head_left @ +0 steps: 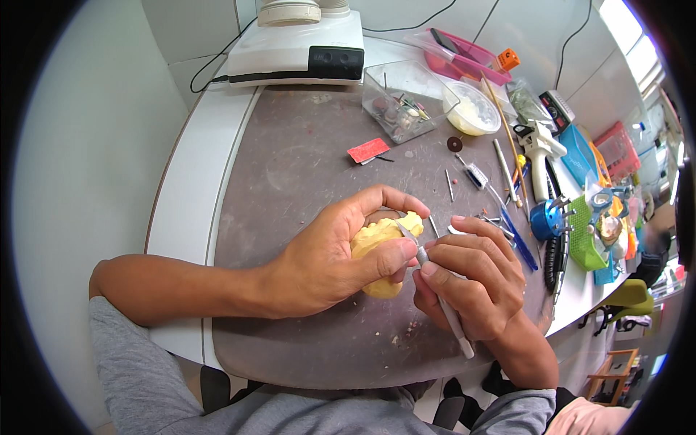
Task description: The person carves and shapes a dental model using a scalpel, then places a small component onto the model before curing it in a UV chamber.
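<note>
A yellow plaster cast (378, 239) is gripped in the left hand (335, 254), the fingers curled over its top and the thumb pressed against its side, above the middle of a grey-brown work mat (304, 167). A slim grey hand tool (441, 301) is pinched in the closed right hand (475, 279), its tip laid against the cast just beside the left thumb. The mat is spread over a white bench (185, 188) set against a pale wall. At the bench's far edge a white machine (297, 47) is seen, with a clear plastic box of small burs (399, 101) and a bowl of pale material (471, 109) to its right. A red card (368, 150) lies on the mat, and loose tools, a blue round holder (545, 220) and a green basket (583, 232) are crowded along the right side.
</note>
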Tool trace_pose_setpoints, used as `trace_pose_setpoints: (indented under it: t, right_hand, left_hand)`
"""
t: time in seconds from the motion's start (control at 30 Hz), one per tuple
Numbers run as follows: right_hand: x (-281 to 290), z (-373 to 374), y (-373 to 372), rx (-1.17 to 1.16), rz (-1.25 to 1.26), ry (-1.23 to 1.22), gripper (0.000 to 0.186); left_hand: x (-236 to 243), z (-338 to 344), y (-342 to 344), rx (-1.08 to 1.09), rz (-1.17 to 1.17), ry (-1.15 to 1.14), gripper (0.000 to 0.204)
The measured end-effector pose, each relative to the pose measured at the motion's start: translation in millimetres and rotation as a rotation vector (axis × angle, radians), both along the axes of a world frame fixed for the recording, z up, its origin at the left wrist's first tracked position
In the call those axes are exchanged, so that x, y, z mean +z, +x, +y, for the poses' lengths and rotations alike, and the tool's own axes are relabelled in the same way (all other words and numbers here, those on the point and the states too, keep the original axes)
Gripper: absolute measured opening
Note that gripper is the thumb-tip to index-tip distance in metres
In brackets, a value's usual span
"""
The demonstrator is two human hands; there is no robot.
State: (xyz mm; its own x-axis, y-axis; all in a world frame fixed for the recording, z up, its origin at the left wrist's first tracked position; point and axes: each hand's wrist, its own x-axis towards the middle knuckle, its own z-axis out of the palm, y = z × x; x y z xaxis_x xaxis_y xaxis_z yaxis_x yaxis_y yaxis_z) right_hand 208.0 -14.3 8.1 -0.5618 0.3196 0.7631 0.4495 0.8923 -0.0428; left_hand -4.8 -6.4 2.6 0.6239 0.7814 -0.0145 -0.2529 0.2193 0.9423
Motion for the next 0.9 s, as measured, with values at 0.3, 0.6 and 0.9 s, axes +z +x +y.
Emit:
trace_pose_setpoints:
  t: [0.3, 0.6, 0.9]
  right_hand:
    - [2, 0, 0, -0.031, 0.096, -0.048, 0.017]
    - [5, 5, 8, -0.062, -0.006, -0.177, 0.056]
    - [-9, 7, 10, -0.042, 0.409, -0.55, 0.051]
  left_hand:
    - [-1, 3, -1, -0.002, 0.004, -0.04, 0.045]
    - [-9, 5, 2, 0.065, -0.201, -0.024, 0.059]
    - [-7, 14, -1, 0.152, -0.224, -0.146, 0.043]
